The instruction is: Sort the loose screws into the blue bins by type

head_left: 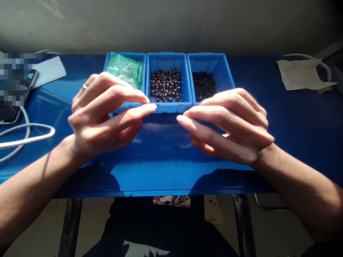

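My left hand [107,114], with a ring on one finger, is raised above the blue table in front of the left bin. Its thumb and index fingertips come together in a pinch, and nothing shows between them. Opposite it, my right hand [227,125] hovers in front of the right bin, thumb and index tips also pinched, with no object visible there. Just beyond the hands, three blue bins stand side by side. Green plastic packets [128,69] fill the left one, hex-head screws with washers [166,84] the middle one, and thin black screws [204,84] the right one.
A phone [32,84], partly blurred out, lies at the left beside a pale card [50,71]. A white cable [40,128] loops near the left edge. At the right, a beige paper piece [300,73] lies by another cable. The table's front edge [155,193] runs below my hands.
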Tool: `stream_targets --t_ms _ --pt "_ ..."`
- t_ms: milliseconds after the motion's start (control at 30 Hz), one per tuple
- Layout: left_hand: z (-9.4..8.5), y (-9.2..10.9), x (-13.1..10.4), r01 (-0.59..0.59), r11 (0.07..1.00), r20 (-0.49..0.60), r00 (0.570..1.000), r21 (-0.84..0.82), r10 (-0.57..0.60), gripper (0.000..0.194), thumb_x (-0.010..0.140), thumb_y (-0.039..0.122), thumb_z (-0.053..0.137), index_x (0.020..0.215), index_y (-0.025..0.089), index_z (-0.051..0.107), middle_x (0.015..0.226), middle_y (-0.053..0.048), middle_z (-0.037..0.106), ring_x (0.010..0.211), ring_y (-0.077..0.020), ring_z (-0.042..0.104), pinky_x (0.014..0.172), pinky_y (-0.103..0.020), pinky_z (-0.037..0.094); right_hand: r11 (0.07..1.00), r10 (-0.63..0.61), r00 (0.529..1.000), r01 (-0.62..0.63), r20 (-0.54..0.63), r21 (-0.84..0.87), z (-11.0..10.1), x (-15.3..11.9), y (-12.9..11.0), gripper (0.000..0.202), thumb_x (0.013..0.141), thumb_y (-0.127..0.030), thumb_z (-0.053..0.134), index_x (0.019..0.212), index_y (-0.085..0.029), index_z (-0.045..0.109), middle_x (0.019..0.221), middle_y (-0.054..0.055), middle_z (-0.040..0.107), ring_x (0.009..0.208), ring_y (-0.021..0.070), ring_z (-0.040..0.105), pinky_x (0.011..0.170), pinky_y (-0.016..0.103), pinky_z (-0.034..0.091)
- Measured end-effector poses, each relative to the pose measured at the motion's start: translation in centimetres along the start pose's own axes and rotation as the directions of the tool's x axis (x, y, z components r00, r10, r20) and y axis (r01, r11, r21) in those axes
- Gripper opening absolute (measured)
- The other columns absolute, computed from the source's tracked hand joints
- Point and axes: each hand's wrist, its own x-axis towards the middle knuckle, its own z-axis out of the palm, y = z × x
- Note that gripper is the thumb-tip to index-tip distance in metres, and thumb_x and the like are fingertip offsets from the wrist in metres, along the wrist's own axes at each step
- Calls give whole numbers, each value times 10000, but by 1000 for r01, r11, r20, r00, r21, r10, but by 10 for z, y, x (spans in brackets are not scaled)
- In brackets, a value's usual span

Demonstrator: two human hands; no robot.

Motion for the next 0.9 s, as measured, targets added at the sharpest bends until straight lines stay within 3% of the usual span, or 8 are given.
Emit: stream_targets --t_ms 233,400,533,667,733,833,900 --pt "-2 0 -5 56 998 59 997 -7 -55 475 1045 138 729 1462 363 707 1290 13 805 1077 -256 743 906 -479 621 998 -38 999 37 -16 -46 -2 5 -1 102 1081 -181 763 1065 -162 862 992 -3 873 833 136 799 743 305 666" --pt "-1 -2 -7 55 998 53 997 -39 -53 469 1061 183 735 1494 362 709 1289 -4 806 1086 -269 730 922 -489 610 1000 -6 1000 7 23 -18 -2 -1 2 172 1122 -228 720 1112 -294 879 1064 -68 886 906 113 808 815 288 680" --pt "0 -3 -7 73 996 63 996 -47 -70 466 1106 248 709 1535 428 673 1297 30 804 1104 -253 731 950 -475 611 1000 -9 1000 9 6 -27 -2 -2 2 151 1098 -211 738 1125 -267 875 1073 -51 885 914 121 805 817 294 685" --pt "1 -4 -5 47 999 57 997 -3 -47 415 1095 209 698 1460 409 693 1265 46 815 1058 -232 734 888 -459 619 984 150 968 -167 202 70 -2 1 2 229 1163 -312 645 1153 -304 873 1059 -46 891 938 144 824 844 326 696" --pt "1 -5 -4 21 1000 44 999 2 -21 393 1074 181 715 1417 373 715 1248 36 817 1038 -228 731 863 -454 622 968 187 953 -220 240 120 -2 2 2 272 1184 -339 609 1148 -315 878 1045 -45 893 934 146 827 848 337 689" --pt "2 -5 -3 1 1000 33 999 -1 -1 415 1020 127 760 1386 320 735 1239 1 820 1026 -244 729 842 -466 625 993 80 995 -85 58 79 -2 1 2 186 1129 -258 694 1120 -271 879 1035 -38 894 886 132 812 816 314 669" --pt "3 -6 -2 -3 1000 26 1000 -1 3 428 1002 111 771 1378 314 740 1226 -8 824 1020 -253 732 832 -476 629 1000 31 999 -31 13 5 -2 0 1 163 1104 -237 723 1122 -283 879 1054 -48 894 890 133 808 808 308 664"
